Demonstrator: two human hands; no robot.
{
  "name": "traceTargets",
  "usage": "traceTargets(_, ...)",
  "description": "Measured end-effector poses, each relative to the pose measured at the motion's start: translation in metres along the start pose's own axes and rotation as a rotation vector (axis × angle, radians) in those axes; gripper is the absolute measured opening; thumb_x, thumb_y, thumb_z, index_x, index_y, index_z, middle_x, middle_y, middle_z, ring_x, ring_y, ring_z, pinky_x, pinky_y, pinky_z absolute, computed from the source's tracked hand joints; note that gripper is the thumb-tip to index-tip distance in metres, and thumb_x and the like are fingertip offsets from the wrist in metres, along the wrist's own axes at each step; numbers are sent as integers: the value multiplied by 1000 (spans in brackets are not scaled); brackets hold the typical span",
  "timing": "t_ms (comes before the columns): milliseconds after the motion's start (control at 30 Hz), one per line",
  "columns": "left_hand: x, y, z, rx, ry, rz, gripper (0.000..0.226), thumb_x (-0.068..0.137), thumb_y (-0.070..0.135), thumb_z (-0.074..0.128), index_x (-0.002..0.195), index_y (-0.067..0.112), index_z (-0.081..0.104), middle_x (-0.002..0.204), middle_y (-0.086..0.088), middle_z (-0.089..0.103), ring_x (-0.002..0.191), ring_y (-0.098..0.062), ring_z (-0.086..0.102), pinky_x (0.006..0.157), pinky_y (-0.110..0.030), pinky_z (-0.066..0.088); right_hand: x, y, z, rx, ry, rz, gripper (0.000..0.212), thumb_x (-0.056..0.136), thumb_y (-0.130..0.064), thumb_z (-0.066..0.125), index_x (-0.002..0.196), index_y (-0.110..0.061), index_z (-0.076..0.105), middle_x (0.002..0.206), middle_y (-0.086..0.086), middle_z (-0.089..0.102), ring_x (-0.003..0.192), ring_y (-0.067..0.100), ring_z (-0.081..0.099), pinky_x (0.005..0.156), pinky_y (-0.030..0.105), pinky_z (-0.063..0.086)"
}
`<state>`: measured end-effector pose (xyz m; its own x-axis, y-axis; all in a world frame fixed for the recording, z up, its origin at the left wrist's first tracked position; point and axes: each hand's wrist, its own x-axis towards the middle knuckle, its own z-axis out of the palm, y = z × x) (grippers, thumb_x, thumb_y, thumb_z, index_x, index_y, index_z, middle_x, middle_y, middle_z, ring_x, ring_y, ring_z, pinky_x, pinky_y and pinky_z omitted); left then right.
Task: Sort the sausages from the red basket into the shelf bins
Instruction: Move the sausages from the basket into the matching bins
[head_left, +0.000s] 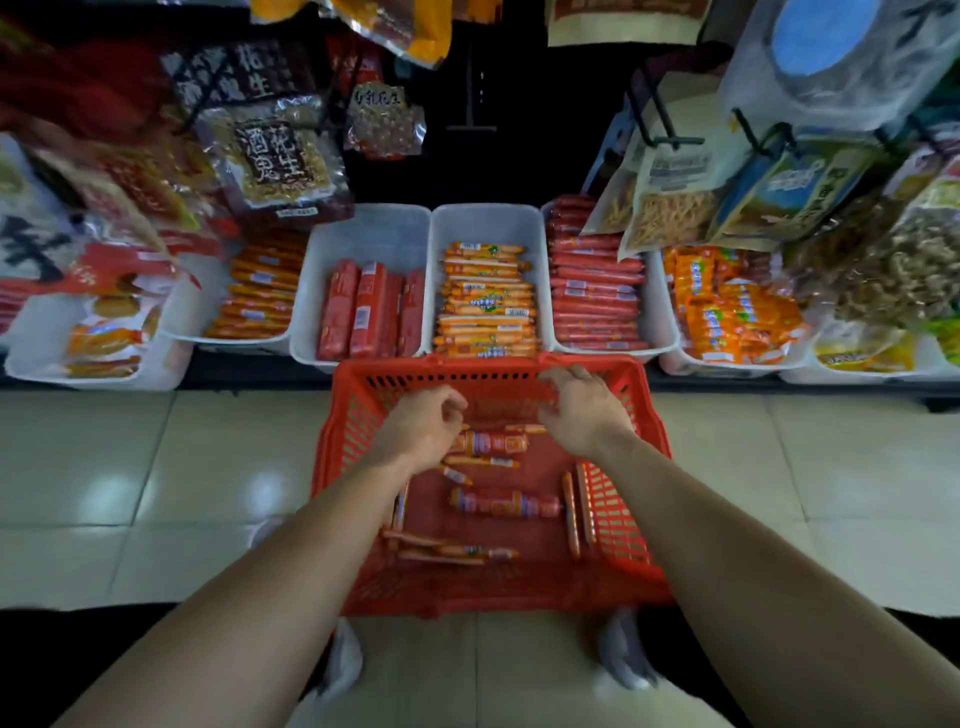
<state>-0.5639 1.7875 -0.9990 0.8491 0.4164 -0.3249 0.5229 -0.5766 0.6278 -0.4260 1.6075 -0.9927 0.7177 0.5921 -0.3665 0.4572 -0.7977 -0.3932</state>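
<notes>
Your L hand (421, 431), fingers loosely curled & empty, is nearest the fat orange sausage (491, 443), which lies just to its right in the red basket (441, 366), long axis left-right; R hand (582, 410), also relaxed & empty, hangs nearer the far rim.

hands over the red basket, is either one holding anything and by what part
Neither holds anything: left hand and right hand both hover empty above the sausages in the red basket.
</notes>
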Motion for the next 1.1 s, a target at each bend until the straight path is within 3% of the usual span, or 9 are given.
traceTargets(100,-28,-22,22,65,-122,-91,12,95,20,58,103,25,66,99,11,68,85,-11,67,71,-14,46,-28,14,33,-23,-106,48,53,86,-31,61,137,-22,49,138,14,48,126,39,49,104,43,44)
traceTargets(200,-40,-49,45,155,-190,-198,4,92,34,60,96,33,61,108,5,71,102,-20,66,82,-29,50,-42,32,65,-27,-191,117,56,86,-32,62,138,-16,49,138,18,49,125,39,52,101,40,45)
traceTargets(333,-38,-81,78,216,-307,-279,37,89,41,61,123,25,59,127,-3,65,116,-25,60,93,-34,48,-40,60,110,-77,-309,172,51,89,-40,60,131,-13,50,130,20,53,122,41,54,99,42,45)
traceTargets(433,-20,-97,93,214,-335,-314,46,91,42,62,131,22,55,131,-4,62,117,-26,59,93,-35,48,-21,72,132,-120,-377,153,54,90,-38,62,135,-13,48,138,19,48,127,40,50,104,42,41)
traceTargets(533,3,-105,102,240,-274,-273,44,92,41,62,130,21,53,128,-6,62,113,-28,60,91,-38,50,6,75,149,-187,-439,74,62,89,-46,60,142,-19,45,144,15,47,135,35,42,116,46,30)
traceTargets(700,34,-102,109,305,-167,-100,50,94,39,63,138,21,47,141,-6,46,129,-29,45,103,-39,40,26,65,174,-376,-479,-32,67,84,-58,62,143,-32,44,146,8,47,136,33,41,115,59,19)
traceTargets(767,44,-103,114,338,-149,-32,53,93,38,64,141,21,46,143,-4,44,131,-29,41,108,-41,38,29,61,185,-373,-509,-64,64,87,-49,65,144,-30,43,146,8,45,134,33,40,112,61,26)
traceTargets(867,56,-108,120,379,-137,22,59,92,37,65,144,20,43,141,-5,45,131,-28,40,109,-40,36,34,59,198,-349,-498,-81,57,90,-35,65,143,-26,45,144,7,44,131,30,42,104,53,39)
traceTargets(1100,80,-110,134,429,-162,33,64,91,37,67,147,24,39,145,0,44,131,-25,43,104,-42,40,44,59,214,-318,-560,-102,64,88,-36,68,143,-25,37,150,11,34,136,34,36,105,51,38)
